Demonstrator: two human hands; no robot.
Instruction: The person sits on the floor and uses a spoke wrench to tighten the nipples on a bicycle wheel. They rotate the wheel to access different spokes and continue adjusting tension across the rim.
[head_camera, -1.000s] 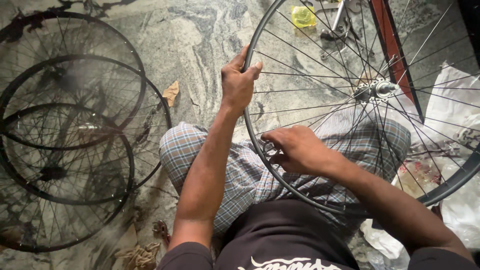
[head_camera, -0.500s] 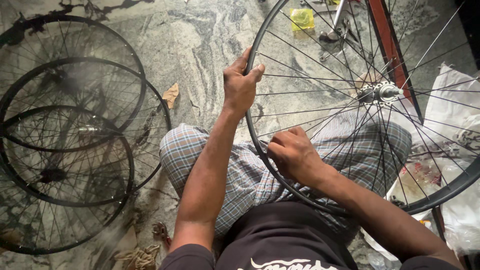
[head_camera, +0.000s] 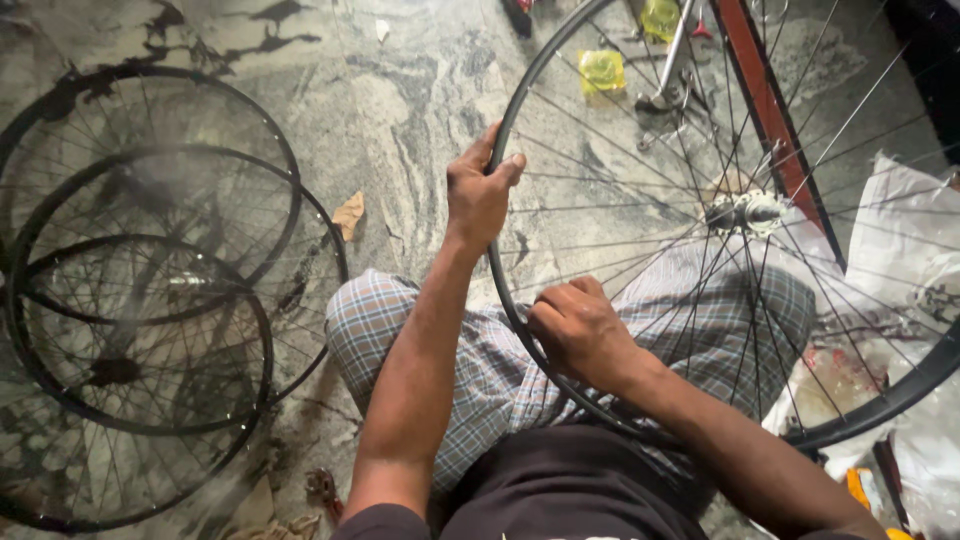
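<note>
Head view, person seated on marbled stone floor (head_camera: 400, 110), checked cloth over knees. At 9 o'clock: stack of spoked bicycle wheels (head_camera: 150, 290) lying flat on the floor, overlapping one another, well apart from both hands. Scrap of brown paper (head_camera: 348, 214) between the stack and the left arm. Left hand (head_camera: 480, 195), near centre toward 12 o'clock, is clenched around the black rim of the upright wheel (head_camera: 505, 300), thumb over the rim's inner side. Right hand (head_camera: 580, 330), toward 5 o'clock of the left, is curled at the same rim lower down, fingers closed among the spokes; whether it pinches a spoke or a small tool, cannot tell. Wheel hub (head_camera: 745, 212) at 2 o'clock. Red frame bar (head_camera: 765, 105) behind the spokes; yellow object (head_camera: 600, 70) on the floor at 12 o'clock. White plastic bags (head_camera: 905, 250) at 3 o'clock.
</note>
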